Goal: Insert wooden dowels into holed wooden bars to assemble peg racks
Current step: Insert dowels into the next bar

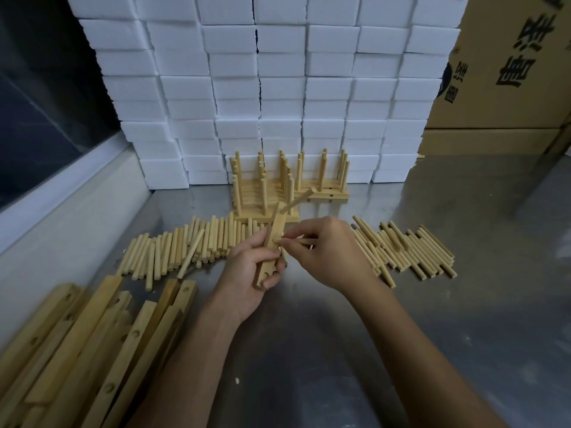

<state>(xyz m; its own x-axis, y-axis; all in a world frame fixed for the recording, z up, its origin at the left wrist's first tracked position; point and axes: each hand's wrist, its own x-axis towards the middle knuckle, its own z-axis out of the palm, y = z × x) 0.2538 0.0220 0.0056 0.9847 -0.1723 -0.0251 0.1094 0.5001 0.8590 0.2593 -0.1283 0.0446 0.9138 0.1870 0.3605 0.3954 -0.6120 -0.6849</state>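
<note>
Peg racks, already finished, stand in a cluster at the back of a steel table, in front of a wall of stacked white foam blocks and beside a cardboard box. Holed wooden bars lie heaped at the near left; loose dowels spread in two piles, one to the left and one to the right. Above the table's middle, the left hand is wrapped around a single bar, held tilted with one dowel already sticking out near its far end. The right hand pinches another dowel between thumb and fingertips, its tip touching the bar's side, apparently at a hole; how far in it sits cannot be told. The likely trouble from here: pushed at an angle, the dowel could jam or skid off the hole, and a bar held in mid-air may twist in the grip under that push.
</note>
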